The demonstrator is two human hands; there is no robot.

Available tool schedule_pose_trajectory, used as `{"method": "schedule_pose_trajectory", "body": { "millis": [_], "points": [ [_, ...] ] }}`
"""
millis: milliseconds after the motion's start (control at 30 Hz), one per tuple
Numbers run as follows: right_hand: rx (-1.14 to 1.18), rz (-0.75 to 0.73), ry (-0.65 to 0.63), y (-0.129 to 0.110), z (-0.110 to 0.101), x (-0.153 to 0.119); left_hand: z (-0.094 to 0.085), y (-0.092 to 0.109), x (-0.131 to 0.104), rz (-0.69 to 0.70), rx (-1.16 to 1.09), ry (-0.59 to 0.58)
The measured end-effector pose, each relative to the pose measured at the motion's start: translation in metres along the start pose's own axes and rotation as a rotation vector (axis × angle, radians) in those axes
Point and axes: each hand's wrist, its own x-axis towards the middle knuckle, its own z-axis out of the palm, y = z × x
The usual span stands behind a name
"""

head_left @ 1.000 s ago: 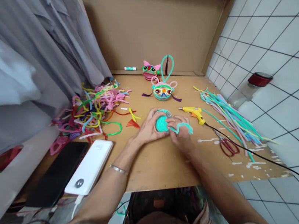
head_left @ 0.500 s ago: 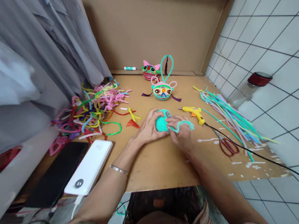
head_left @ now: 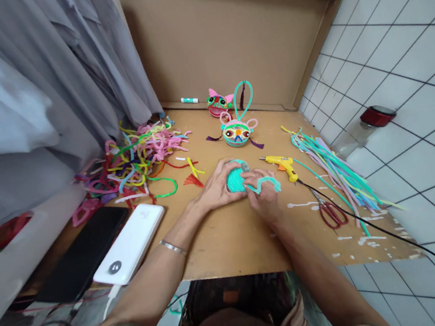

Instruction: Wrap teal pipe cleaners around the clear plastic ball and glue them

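Note:
A round object wrapped in turquoise pipe cleaner (head_left: 235, 180) is held low over the wooden table. My left hand (head_left: 217, 186) curls around its left side, fingers over the top and thumb below. At its right side my right hand (head_left: 263, 193) pinches the turquoise strand (head_left: 269, 179), whose wavy loose end hangs over the back of the hand. A greyish clear patch shows at the top right of the round object. Behind it stands a finished-looking face ornament (head_left: 238, 134) with pink loop ears and purple tassels.
To the right are a yellow glue gun (head_left: 282, 165) with a black cord, red-handled scissors (head_left: 332, 212) and straight pipe cleaners (head_left: 335, 168). Tangled pipe cleaners (head_left: 140, 160), a white power bank (head_left: 129, 244) and a black phone (head_left: 84, 252) lie left. A cardboard panel (head_left: 224, 38) stands behind.
The loose end of the turquoise strand has shifted very slightly to the left with a small motion of my right hand. Both hands keep their hold.

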Motion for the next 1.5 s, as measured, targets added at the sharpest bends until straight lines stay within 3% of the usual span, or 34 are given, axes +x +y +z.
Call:
{"method": "schedule_pose_trajectory", "body": {
  "millis": [200,567,1033,1500],
  "points": [
    [0.014,0.024,-0.041,-0.0005,-0.0012,0.0001,0.0004,-0.0025,-0.0006,0.014,0.012,-0.007],
    [-0.018,-0.013,0.015,-0.0017,-0.0016,0.0020,0.0012,-0.0022,0.0007,0.081,-0.007,0.014],
    [0.077,0.033,0.061,-0.0045,-0.0009,0.0049,-0.0018,0.0008,0.0007,-0.011,0.003,-0.015],
    [0.081,0.140,0.017,-0.0061,-0.0044,0.0065,-0.0057,0.0039,0.0015,-0.030,0.071,-0.030]
  ]
}}
